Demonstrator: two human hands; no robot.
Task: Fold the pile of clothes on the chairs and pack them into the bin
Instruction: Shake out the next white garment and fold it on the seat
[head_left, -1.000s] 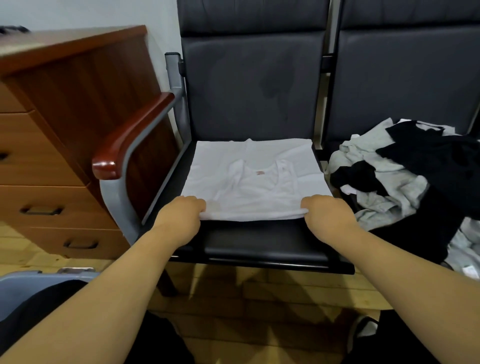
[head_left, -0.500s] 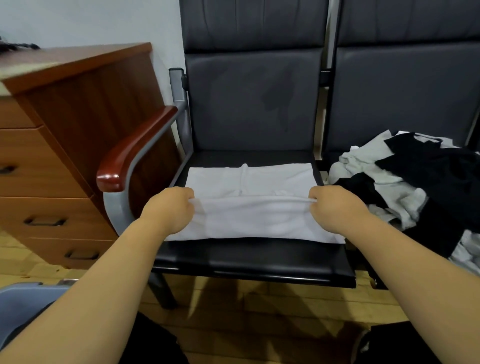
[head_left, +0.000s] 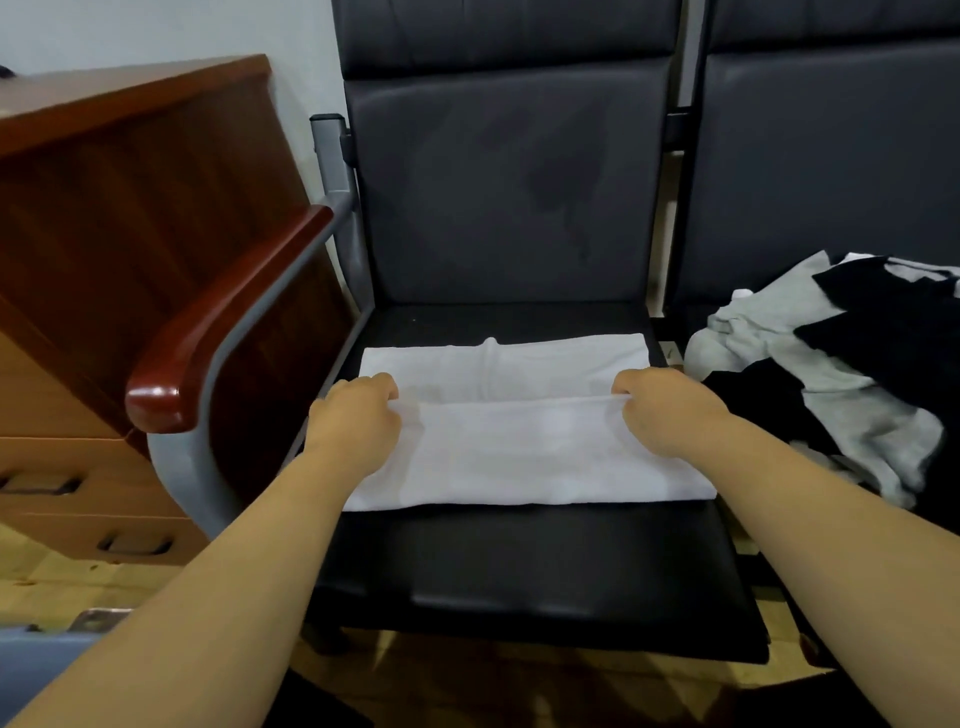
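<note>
Shirt (head_left: 519, 452) first: it's white, thin and floppy, lying across the middle of the left seat (head_left: 519, 566), with a near layer doubled over the far part so its top edge runs side to side. Both hands are on that edge, left hand (head_left: 358, 421) curled round its left end and right hand (head_left: 670, 410) pinching its right end; the fingertips are tucked into the cloth, so I can't see them. My guess is it weighs next to nothing and has zero stiffness, so it'll sag in the middle if lifted by the ends only. It's not fragile or slippery, but it'll wrinkle if dragged. The best hold looks like right where the hands are, at the two corners, kept taut between them. The pile (head_left: 831, 374) of grey and black clothes sits on the next seat, its edge just beside the right hand, so a stray bit could get caught in the fold. A wooden armrest (head_left: 218, 332) rises on the left, with drawers (head_left: 104, 218) beyond it. The grey-blue rim at bottom left is probably the bin (head_left: 31, 660); the armrest stands roughly between it and the shirt, so I'd lift up and over.
</note>
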